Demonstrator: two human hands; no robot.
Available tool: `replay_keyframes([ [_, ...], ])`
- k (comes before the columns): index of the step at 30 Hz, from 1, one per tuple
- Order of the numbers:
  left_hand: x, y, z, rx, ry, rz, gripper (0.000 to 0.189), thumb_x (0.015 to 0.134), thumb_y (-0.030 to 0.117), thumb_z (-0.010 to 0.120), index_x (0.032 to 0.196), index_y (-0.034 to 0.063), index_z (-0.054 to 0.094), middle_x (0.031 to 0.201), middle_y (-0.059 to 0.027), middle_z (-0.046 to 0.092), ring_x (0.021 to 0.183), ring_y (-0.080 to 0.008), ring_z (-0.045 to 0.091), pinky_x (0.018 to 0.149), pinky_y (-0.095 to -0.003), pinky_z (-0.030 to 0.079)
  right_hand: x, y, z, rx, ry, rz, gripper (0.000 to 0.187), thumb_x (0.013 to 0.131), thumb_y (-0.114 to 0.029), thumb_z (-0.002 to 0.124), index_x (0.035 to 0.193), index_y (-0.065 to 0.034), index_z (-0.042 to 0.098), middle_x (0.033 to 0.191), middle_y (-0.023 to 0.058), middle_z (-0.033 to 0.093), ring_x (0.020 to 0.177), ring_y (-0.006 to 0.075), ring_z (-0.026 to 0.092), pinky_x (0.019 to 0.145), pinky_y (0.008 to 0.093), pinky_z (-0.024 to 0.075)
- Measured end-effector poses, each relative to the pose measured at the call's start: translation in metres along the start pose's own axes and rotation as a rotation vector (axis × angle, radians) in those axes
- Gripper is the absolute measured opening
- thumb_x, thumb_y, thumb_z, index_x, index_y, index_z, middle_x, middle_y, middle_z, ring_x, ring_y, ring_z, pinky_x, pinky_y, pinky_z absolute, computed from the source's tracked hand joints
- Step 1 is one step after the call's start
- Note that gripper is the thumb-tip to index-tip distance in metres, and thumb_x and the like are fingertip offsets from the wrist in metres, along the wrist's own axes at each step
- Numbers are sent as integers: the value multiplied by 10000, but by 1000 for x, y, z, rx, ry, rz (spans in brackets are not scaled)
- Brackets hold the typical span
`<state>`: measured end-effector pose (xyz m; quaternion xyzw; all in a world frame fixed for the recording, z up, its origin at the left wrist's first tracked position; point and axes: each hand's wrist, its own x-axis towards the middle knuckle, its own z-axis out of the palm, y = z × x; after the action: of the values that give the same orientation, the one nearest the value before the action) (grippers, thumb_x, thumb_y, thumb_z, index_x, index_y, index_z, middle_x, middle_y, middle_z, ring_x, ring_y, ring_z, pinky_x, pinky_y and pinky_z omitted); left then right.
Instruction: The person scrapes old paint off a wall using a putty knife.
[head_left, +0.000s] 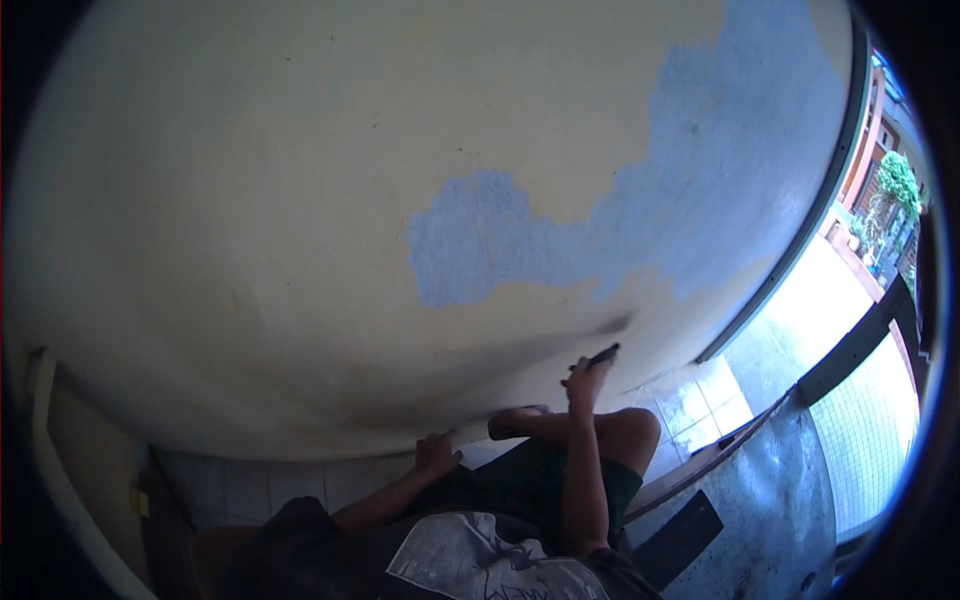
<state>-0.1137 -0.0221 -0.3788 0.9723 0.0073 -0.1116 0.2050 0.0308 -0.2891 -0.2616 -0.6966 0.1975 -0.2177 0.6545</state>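
Observation:
In front of me rises a cream-painted wall (300, 187) with an irregular pale blue patch (480, 240) spreading to the upper right. My right hand (589, 382) is closed around a dark hand tool (604, 356), whose exact kind is too small to make out. The tool is held near the lower wall, below the blue patch; whether it touches the surface is unclear. My left hand (436, 455) rests low by my lap with its fingers partly curled. I cannot tell whether anything is in it.
A bent leg with a sandalled foot (517, 420) lies between my hands and the wall. Floor tiles (701, 397) run along its base. At right stand a worn metal sheet (765, 487) and a dark doorway edge (806, 225), with plants (896, 184) outside.

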Motion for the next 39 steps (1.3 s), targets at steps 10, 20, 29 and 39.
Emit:
replay_keyframes([
  [10, -39, -80, 42, 124, 87, 72, 491, 806, 444, 642, 1181, 128, 669, 1033, -172, 697, 1011, -372, 648, 924, -512, 449, -169, -73, -58, -7, -620, -54, 487, 959, -141, 573, 1409, 7, 459, 914, 108, 669, 809, 137, 621, 777, 293, 509],
  [20, -20, -95, 49, 53, -360, -272, 709, 933, 665, 360, 1185, 83, 678, 1189, -192, 664, 1131, -364, 621, 965, -472, 466, -29, -102, -119, -157, -77, -128, 358, 928, -148, 664, 1237, 30, 638, 793, 41, 661, 657, 90, 582, 586, 236, 463],
  [29, -9, -112, 70, -94, -357, -277, 760, 894, 705, 390, 1185, 66, 681, 1191, -214, 658, 1145, -378, 613, 987, -475, 458, -98, -167, -36, -259, 104, -699, 345, 922, -108, 638, 1247, 6, 613, 905, 153, 716, 800, 198, 716, 699, 303, 555],
  [39, -12, -123, 80, -115, -342, -268, 761, 896, 695, 389, 1177, 52, 683, 1191, -238, 650, 1152, -383, 609, 1009, -462, 446, -86, -215, -49, 262, -602, -87, 313, 938, -135, 630, 1197, 41, 639, 745, 102, 674, 622, 117, 649, 521, 227, 488],
])
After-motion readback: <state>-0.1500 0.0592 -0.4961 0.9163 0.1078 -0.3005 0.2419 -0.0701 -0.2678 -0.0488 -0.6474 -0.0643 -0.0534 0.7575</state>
